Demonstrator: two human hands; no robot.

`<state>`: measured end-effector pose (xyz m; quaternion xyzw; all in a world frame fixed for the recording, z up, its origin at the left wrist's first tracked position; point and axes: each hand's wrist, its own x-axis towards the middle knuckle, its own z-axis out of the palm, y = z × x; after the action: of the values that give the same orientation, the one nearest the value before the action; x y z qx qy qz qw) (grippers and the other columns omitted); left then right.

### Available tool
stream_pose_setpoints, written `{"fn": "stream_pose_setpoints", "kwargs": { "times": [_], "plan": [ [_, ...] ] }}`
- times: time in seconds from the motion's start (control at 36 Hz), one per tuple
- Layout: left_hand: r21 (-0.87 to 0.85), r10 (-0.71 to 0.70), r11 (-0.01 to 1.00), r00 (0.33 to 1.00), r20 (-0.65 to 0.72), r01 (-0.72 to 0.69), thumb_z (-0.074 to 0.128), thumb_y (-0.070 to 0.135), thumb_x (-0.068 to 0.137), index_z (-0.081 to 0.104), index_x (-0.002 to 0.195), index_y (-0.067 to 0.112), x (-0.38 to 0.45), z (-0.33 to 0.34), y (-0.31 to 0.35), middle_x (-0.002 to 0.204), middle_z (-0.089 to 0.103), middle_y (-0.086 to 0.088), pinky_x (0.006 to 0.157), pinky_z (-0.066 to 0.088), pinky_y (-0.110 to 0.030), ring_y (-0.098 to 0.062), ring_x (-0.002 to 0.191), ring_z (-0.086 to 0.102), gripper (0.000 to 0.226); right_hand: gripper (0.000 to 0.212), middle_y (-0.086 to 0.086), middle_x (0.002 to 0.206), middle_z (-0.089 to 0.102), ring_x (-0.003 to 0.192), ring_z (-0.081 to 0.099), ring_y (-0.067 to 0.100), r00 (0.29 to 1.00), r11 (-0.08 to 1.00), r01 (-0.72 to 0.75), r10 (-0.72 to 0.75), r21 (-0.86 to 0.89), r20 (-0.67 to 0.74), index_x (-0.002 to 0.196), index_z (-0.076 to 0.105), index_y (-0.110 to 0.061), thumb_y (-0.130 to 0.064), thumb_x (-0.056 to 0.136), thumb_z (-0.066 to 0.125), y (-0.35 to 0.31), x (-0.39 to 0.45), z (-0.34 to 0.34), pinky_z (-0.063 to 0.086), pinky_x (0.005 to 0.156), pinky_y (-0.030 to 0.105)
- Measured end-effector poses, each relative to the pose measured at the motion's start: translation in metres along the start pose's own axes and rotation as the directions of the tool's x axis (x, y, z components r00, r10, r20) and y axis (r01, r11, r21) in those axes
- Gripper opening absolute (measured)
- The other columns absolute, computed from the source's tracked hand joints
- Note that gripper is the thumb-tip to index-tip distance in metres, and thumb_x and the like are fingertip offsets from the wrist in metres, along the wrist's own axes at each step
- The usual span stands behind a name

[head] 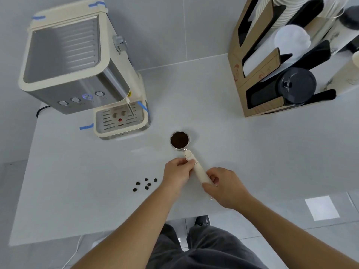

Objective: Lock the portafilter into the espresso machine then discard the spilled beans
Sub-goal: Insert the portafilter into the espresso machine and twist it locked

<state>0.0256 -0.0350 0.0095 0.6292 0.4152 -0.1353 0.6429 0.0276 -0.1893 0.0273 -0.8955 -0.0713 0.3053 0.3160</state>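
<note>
The portafilter (179,140), brimming with grounds, is sitting on the table (252,152) right of the espresso machine (77,74), left hand (177,174) and right hand (226,184) both gripping its handle — keeping it level should be saving the grounds.

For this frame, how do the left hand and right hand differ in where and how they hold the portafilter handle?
The left hand grips the portafilter handle nearer the basket; the right hand grips its far end, nearer the person. The left hand lies beside the spilled beans; the right hand is on the other side, away from them. The left hand's fingers wrap the handle from the left, the right hand's from the right. Both are closed on the same cream handle.
</note>
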Motion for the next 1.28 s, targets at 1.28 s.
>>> {"fn": "stream_pose_setpoints", "kwargs": {
  "times": [1.28],
  "plan": [
    [-0.168, 0.079, 0.984, 0.988, 0.133, -0.056, 0.067, 0.007, 0.088, 0.071, 0.106, 0.003, -0.014, -0.211, 0.047, 0.103, 0.074, -0.014, 0.078, 0.06, -0.029, -0.024, 0.091, 0.073, 0.019, 0.037, 0.016, 0.11, 0.07, 0.103, 0.069, 0.028, 0.876, 0.783, -0.247, -0.072, 0.572, 0.477, 0.116, 0.063, -0.015, -0.003, 0.082, 0.07, -0.174, 0.013, 0.076, 0.06, 0.07, 0.035]
  ]
}}
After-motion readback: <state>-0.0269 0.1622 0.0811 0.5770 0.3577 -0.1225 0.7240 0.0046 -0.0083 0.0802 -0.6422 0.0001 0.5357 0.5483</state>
